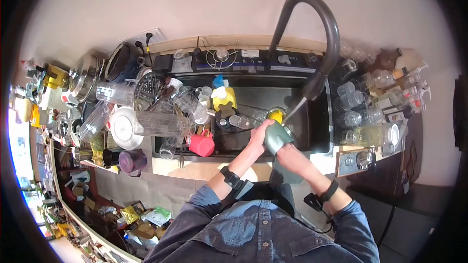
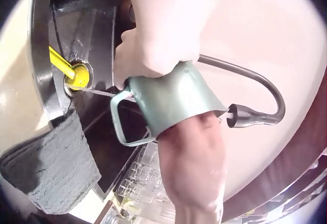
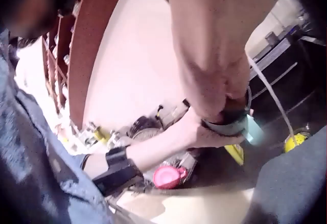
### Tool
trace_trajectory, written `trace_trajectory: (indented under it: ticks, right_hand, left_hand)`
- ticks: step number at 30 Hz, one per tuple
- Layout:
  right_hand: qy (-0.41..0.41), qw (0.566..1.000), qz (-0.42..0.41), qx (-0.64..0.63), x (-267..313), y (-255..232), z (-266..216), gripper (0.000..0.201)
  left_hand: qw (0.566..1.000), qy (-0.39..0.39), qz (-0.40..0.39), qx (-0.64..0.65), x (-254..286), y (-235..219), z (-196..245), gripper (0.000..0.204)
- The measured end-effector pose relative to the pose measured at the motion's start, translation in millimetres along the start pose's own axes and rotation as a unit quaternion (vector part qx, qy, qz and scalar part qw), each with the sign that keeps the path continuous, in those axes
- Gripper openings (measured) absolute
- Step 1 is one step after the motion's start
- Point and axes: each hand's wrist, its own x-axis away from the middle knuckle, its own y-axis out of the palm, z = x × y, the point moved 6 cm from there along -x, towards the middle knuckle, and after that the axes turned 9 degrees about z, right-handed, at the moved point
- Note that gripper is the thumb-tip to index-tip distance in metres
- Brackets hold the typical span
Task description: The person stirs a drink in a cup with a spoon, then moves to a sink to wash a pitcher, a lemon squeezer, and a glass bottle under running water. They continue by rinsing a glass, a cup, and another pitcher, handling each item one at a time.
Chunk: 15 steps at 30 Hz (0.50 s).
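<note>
1. Clamped round the outside of the green mug (image 1: 277, 138) is the left hand (image 1: 258, 139), its fingers curved near the base of the mug.
2. From the opposite side of this grip, the right hand (image 1: 292, 158) goes into the mouth of the mug. Its fingers are hidden by the wall, so I cannot tell if they are apart, together or holding something.
3. The mug is tilted, above the near part of the dark sink (image 1: 312, 131). Its handle (image 2: 116, 124) is free of both hands.
4. Beyond the grip and to its right, the dark faucet (image 1: 331, 44) bends over the sink. A thin stream of water (image 1: 295, 109) runs from it at a slant, down towards a yellow round piece (image 1: 276, 116) at the drain, just beyond the mug.
5. Left of the grip, a clear container (image 1: 240, 121) lies near; farther left, a pink cup (image 1: 201, 144) is at the front edge of the sink.
6. On the body side of the grip, a grey cloth (image 2: 56, 168) hangs over the front edge.
7. Well to the right of the grip, clear glasses (image 1: 352, 100) stand in rows beside the sink.
</note>
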Motion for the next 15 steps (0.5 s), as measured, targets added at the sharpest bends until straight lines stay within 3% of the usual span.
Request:
trace_trajectory:
  ticks: [2, 3, 5, 7, 8, 9, 10, 12, 13, 15]
  right_hand:
    - [-0.048, 0.984, -0.098, 0.140, 5, 5, 10, 0.009]
    - [-0.083, 0.980, -0.057, 0.173, 8, 10, 14, 0.010]
    - [-0.057, 0.988, -0.022, 0.142, 12, 40, 38, 0.011]
    - [0.074, 0.996, 0.033, -0.040, 1, 25, 36, 0.018]
    - [0.189, 0.958, 0.071, -0.205, -5, 14, 32, 0.024]
    - [0.296, 0.878, 0.106, -0.361, -9, 9, 29, 0.030]
    - [0.356, 0.767, 0.147, -0.514, -8, 18, 32, 0.030]
    - [0.424, 0.462, 0.208, -0.751, -9, 38, 40, 0.030]
    - [0.448, 0.423, 0.236, -0.752, -8, 41, 41, 0.030]
    - [0.445, 0.441, 0.238, -0.742, -4, 35, 36, 0.031]
  left_hand:
    - [0.999, 0.031, 0.017, -0.023, -1, 4, 4, 0.034]
    - [0.999, 0.038, 0.018, -0.027, 2, 7, 9, 0.034]
    - [0.998, 0.043, 0.020, -0.041, 7, 10, 13, 0.034]
    - [0.996, 0.065, 0.031, -0.062, 2, 7, 10, 0.037]
    - [0.994, 0.077, 0.035, -0.072, -1, 5, 8, 0.038]
    - [0.998, 0.062, 0.003, -0.009, 1, 6, 2, 0.040]
    - [0.997, 0.046, -0.029, 0.053, 5, 5, -4, 0.041]
    - [0.991, 0.035, -0.070, 0.107, 4, 9, -6, 0.043]
    - [0.992, 0.037, -0.075, 0.096, 4, 8, -8, 0.044]
    - [0.996, 0.069, -0.049, 0.032, 4, 1, -10, 0.044]
